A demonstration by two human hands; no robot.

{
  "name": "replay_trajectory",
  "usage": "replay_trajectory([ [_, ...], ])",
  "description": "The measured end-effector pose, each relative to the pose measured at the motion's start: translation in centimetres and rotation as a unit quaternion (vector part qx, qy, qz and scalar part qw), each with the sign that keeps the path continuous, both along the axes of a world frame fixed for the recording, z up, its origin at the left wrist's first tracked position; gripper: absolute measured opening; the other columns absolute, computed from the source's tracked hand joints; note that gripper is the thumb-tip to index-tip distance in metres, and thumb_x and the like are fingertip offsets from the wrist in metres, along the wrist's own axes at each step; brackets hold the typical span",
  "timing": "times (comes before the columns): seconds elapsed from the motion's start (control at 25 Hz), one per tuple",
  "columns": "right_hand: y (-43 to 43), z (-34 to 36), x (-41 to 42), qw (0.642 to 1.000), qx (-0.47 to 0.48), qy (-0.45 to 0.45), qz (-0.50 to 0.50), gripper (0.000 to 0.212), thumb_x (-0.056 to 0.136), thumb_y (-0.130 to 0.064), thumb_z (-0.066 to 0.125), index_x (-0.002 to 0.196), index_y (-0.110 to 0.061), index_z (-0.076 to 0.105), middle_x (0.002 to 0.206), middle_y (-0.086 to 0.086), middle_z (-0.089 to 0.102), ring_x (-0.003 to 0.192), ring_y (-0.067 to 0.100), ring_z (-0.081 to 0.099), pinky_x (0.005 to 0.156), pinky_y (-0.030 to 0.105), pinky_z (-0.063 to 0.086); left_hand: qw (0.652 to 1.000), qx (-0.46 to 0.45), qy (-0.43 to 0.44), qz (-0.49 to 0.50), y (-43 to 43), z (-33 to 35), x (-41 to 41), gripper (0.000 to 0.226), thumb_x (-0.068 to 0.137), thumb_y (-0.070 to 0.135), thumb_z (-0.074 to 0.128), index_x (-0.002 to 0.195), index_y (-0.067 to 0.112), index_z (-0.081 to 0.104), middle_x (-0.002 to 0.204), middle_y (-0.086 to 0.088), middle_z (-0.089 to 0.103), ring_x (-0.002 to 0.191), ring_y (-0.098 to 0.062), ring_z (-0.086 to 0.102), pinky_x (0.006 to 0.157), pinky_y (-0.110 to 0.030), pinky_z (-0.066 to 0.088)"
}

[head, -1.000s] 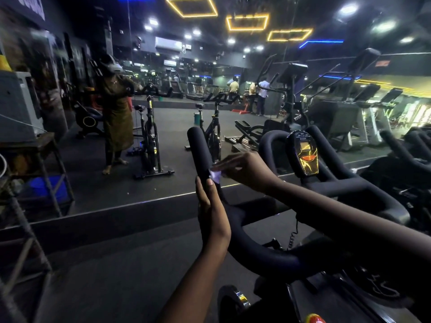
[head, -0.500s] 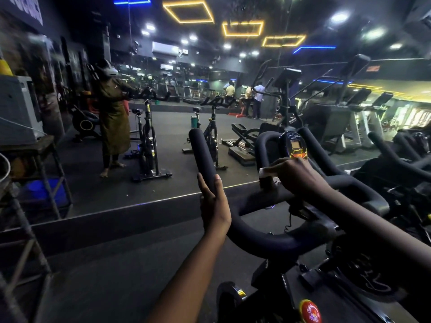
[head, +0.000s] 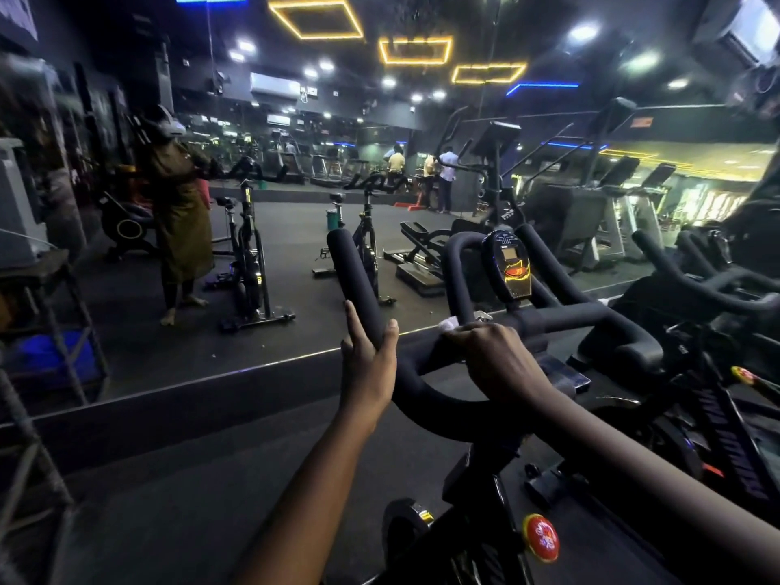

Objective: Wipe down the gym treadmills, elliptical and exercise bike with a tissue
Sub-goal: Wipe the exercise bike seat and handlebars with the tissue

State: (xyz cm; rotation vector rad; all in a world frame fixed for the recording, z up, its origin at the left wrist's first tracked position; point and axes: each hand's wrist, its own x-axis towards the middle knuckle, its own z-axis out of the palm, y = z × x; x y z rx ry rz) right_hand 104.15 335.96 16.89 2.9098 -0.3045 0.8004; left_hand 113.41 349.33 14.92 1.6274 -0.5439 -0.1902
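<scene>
A black exercise bike's padded handlebar (head: 434,399) curves across the middle of the view, with a small console (head: 508,261) at its centre. My left hand (head: 369,361) grips the base of the handlebar's left upright horn. My right hand (head: 494,356) is curled over the inner bar near the console stem, pressing a white tissue (head: 449,323) that peeks out past the knuckles. A red knob (head: 541,537) sits low on the bike frame.
A wall mirror (head: 295,230) ahead reflects a standing person, spin bikes, treadmills and an elliptical. A second bike's handlebar (head: 709,280) is close on the right. A metal stand (head: 46,314) with a grey box sits at the left. Dark floor lies below left.
My right hand carried the tissue from the left horn across to the inner bar by the console, then slid it lower. My left hand kept its hold on the left horn.
</scene>
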Motion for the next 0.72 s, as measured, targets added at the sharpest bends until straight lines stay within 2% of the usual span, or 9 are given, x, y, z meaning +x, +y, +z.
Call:
replay_trajectory([
  [0.12, 0.8, 1.3, -1.5, 0.995, 0.091, -0.028, 0.014, 0.028, 0.091, -0.019, 0.055, 0.112, -0.035, 0.066, 0.086, 0.006, 0.070, 0.085, 0.018, 0.067, 0.069, 0.029, 0.049, 0.985, -0.007, -0.173, 0.018, 0.2, -0.3, -1.5, 0.069, 0.093, 0.046, 0.046, 0.151, 0.025, 0.014, 0.157, -0.013, 0.016, 0.144, -0.023, 0.017, 0.113, -0.029, 0.016],
  [0.24, -1.4, 3.6, -3.1, 0.979, 0.167, -0.113, -0.019, 0.034, 0.085, -0.007, 0.062, 0.106, -0.031, 0.071, 0.085, 0.008, 0.073, 0.075, 0.016, 0.066, 0.066, 0.026, 0.046, 0.943, 0.030, -0.331, -0.024, -2.1, 0.3, -1.2, 0.074, 0.084, 0.058, 0.026, 0.149, 0.024, 0.027, 0.155, -0.010, 0.026, 0.144, -0.021, 0.021, 0.118, -0.042, 0.015],
  [0.32, -4.3, 4.7, -3.7, 0.967, 0.173, -0.177, -0.062, 0.032, 0.084, -0.005, 0.062, 0.104, -0.028, 0.072, 0.091, 0.010, 0.073, 0.080, 0.015, 0.066, 0.064, 0.022, 0.041, 0.907, 0.104, -0.404, -0.060, -3.9, 1.3, -0.2, 0.071, 0.087, 0.058, 0.023, 0.149, 0.025, 0.027, 0.155, -0.007, 0.027, 0.143, -0.021, 0.023, 0.118, -0.041, 0.010],
  [0.4, -7.4, 5.2, -4.0, 0.953, 0.163, -0.233, -0.107, 0.026, 0.085, -0.010, 0.065, 0.104, -0.026, 0.072, 0.088, 0.018, 0.069, 0.086, 0.013, 0.065, 0.059, 0.019, 0.031, 0.879, 0.193, -0.416, -0.132, -5.3, 1.9, 0.8, 0.063, 0.095, 0.054, 0.031, 0.151, 0.030, 0.016, 0.158, -0.003, 0.016, 0.146, -0.018, 0.013, 0.117, -0.039, 0.003],
  [0.44, -8.7, 5.4, -4.0, 0.948, 0.152, -0.254, -0.114, 0.023, 0.085, -0.016, 0.067, 0.105, -0.026, 0.071, 0.086, 0.021, 0.067, 0.089, 0.012, 0.063, 0.060, 0.022, 0.032, 0.860, 0.245, -0.418, -0.160, -5.8, 1.9, 1.3, 0.061, 0.098, 0.050, 0.033, 0.151, 0.032, 0.009, 0.160, -0.001, 0.009, 0.147, -0.016, 0.007, 0.117, -0.040, 0.001],
  [0.56, -11.1, 6.4, -3.4, 0.948, 0.078, -0.304, -0.061, 0.024, 0.082, -0.021, 0.070, 0.106, -0.024, 0.071, 0.087, 0.016, 0.072, 0.079, 0.018, 0.068, 0.061, 0.032, 0.050, 0.799, 0.358, -0.449, -0.181, -6.1, 1.4, 1.4, 0.064, 0.098, 0.052, 0.029, 0.152, 0.033, 0.001, 0.160, 0.003, -0.007, 0.147, -0.014, -0.001, 0.118, -0.040, 0.000],
  [0.64, -12.3, 7.2, -2.1, 0.947, 0.003, -0.321, 0.005, 0.023, 0.081, -0.019, 0.069, 0.104, -0.021, 0.072, 0.094, 0.007, 0.073, 0.081, 0.016, 0.069, 0.064, 0.027, 0.054, 0.793, 0.367, -0.453, -0.177, -6.1, 1.4, 1.4, 0.063, 0.097, 0.055, 0.028, 0.152, 0.035, 0.004, 0.160, 0.006, -0.010, 0.147, -0.014, 0.000, 0.119, -0.040, 0.003],
  [0.72, -13.1, 7.7, -0.2, 0.951, -0.019, -0.307, 0.044, 0.026, 0.083, -0.014, 0.063, 0.108, -0.018, 0.071, 0.106, 0.004, 0.070, 0.093, 0.014, 0.067, 0.075, 0.030, 0.057, 0.801, 0.359, -0.447, -0.173, -6.0, 1.4, 1.5, 0.062, 0.096, 0.057, 0.028, 0.151, 0.037, 0.007, 0.160, 0.008, -0.008, 0.147, -0.013, 0.002, 0.119, -0.040, 0.005],
])
